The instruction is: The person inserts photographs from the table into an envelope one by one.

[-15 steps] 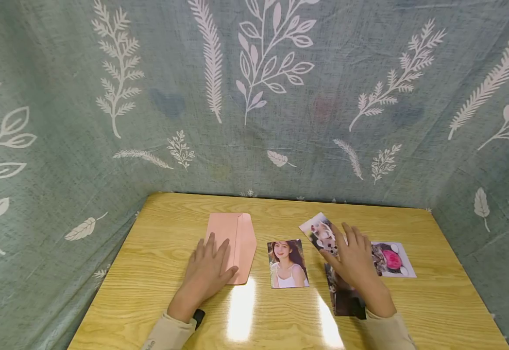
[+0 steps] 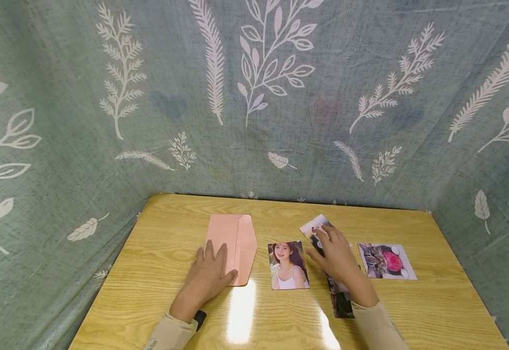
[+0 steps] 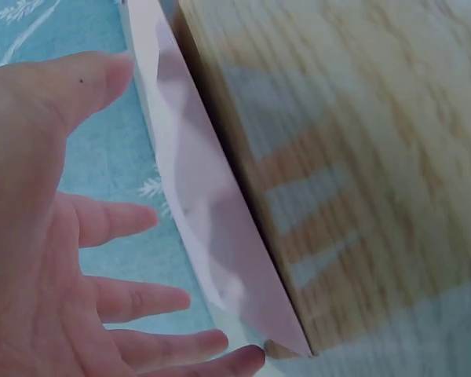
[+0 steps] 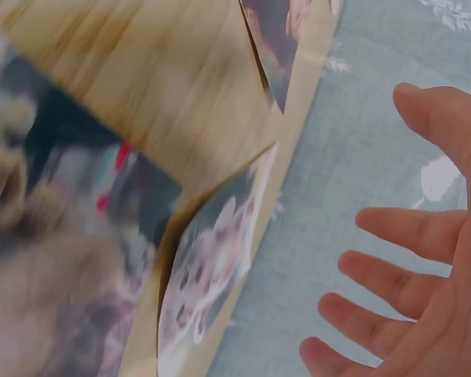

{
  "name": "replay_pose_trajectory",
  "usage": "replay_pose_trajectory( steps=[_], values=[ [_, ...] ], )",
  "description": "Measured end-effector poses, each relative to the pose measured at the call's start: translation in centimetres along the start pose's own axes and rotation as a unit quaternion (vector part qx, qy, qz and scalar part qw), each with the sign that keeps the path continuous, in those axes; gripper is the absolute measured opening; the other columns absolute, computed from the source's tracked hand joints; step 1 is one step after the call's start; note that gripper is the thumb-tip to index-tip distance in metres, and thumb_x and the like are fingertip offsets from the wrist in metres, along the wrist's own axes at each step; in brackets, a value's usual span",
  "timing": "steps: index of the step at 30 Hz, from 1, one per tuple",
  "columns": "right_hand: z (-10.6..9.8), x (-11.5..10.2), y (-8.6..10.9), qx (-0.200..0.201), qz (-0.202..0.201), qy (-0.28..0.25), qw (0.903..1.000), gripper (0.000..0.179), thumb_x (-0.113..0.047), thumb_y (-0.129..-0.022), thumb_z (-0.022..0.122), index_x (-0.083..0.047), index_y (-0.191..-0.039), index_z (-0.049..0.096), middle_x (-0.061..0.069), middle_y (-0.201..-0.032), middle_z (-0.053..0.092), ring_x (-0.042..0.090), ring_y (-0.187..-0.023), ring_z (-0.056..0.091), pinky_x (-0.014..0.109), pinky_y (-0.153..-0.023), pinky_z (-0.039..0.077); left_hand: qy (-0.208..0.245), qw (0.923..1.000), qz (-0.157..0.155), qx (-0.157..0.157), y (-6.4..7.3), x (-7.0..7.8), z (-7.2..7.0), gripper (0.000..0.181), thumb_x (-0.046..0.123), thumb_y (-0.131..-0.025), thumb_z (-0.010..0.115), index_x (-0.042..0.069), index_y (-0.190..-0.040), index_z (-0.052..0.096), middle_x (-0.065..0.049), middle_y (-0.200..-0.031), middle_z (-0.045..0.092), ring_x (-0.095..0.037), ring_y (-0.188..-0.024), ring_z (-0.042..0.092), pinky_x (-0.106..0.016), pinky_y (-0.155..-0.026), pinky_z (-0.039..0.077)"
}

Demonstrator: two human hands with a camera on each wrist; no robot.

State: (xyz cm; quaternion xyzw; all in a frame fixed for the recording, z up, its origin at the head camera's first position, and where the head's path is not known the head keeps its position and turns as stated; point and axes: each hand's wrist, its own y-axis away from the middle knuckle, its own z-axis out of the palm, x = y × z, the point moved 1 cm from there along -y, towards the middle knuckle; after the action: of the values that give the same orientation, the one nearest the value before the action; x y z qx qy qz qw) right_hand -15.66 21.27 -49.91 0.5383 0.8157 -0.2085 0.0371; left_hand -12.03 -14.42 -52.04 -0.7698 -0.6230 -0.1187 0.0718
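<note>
On the left of the table lies a pink envelope (image 2: 225, 227), its flap to the right. My left hand (image 2: 206, 273) is over its lower part with spread fingers, and the left wrist view shows nothing in them. My right hand (image 2: 341, 260) is over a slanted photo (image 2: 311, 226), covering part of it; the right wrist view shows this photo (image 4: 208, 275) as an animal picture, with the fingers straight and holding nothing. Below it lies a darker animal photo (image 2: 341, 297), partly hidden by the right forearm. Between the hands is a portrait photo (image 2: 288, 274) of a person.
A photo of a cat with a pink patch (image 2: 387, 262) lies sideways at the right. The wooden table (image 2: 447, 311) reaches back to a grey-green leaf-patterned cloth (image 2: 219, 165), which hangs behind it and at both sides. Light reflects off the table near its front.
My right hand has shifted left, off the cat photo, which now shows whole. Its fingers cover more of the slanted photo. The left hand stays almost where it was; the photos lie unmoved.
</note>
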Motion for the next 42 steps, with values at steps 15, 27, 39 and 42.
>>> replay_pose_trajectory(
  steps=[15,27,39,42],
  values=[
    [2.9,-0.9,-1.1,-0.079,0.01,-0.01,0.9967,0.061,-0.032,-0.09,0.077,0.002,-0.137,0.056,0.031,-0.138,0.049,0.05,-0.128,0.045,0.063,-0.101,0.039,-0.006,0.999,-0.01,-0.043,0.5,0.0,0.4,0.078,0.054,-0.096,0.06,0.009,-0.155,0.037,-0.035,-0.157,0.02,-0.057,-0.141,0.021,-0.071,-0.103,0.029],
    [4.1,-1.3,-1.7,-0.119,0.012,0.032,0.9923,0.067,-0.035,-0.091,0.075,0.004,-0.14,0.051,0.027,-0.131,0.053,0.048,-0.126,0.046,0.06,-0.101,0.04,-0.013,0.9985,-0.014,-0.051,0.9,0.1,0.6,0.077,0.057,-0.098,0.054,0.017,-0.159,0.031,-0.034,-0.158,0.016,-0.056,-0.143,0.015,-0.074,-0.105,0.021],
    [4.4,-1.2,-1.8,-0.111,0.006,0.037,0.9931,0.059,-0.034,-0.09,0.077,0.004,-0.13,0.058,0.026,-0.126,0.056,0.046,-0.121,0.05,0.058,-0.098,0.044,-0.009,0.9983,-0.018,-0.054,1.1,0.0,0.5,0.077,0.057,-0.097,0.055,0.016,-0.158,0.032,-0.034,-0.159,0.015,-0.054,-0.144,0.015,-0.073,-0.106,0.02],
    [4.4,-1.1,-1.7,-0.101,0.01,0.027,0.9944,0.058,-0.032,-0.087,0.079,0.003,-0.128,0.059,0.024,-0.122,0.057,0.044,-0.117,0.053,0.057,-0.095,0.046,-0.009,0.9983,-0.018,-0.055,1.1,0.1,0.5,0.077,0.057,-0.097,0.055,0.017,-0.158,0.032,-0.034,-0.159,0.015,-0.054,-0.144,0.015,-0.073,-0.106,0.02]
  ],
)
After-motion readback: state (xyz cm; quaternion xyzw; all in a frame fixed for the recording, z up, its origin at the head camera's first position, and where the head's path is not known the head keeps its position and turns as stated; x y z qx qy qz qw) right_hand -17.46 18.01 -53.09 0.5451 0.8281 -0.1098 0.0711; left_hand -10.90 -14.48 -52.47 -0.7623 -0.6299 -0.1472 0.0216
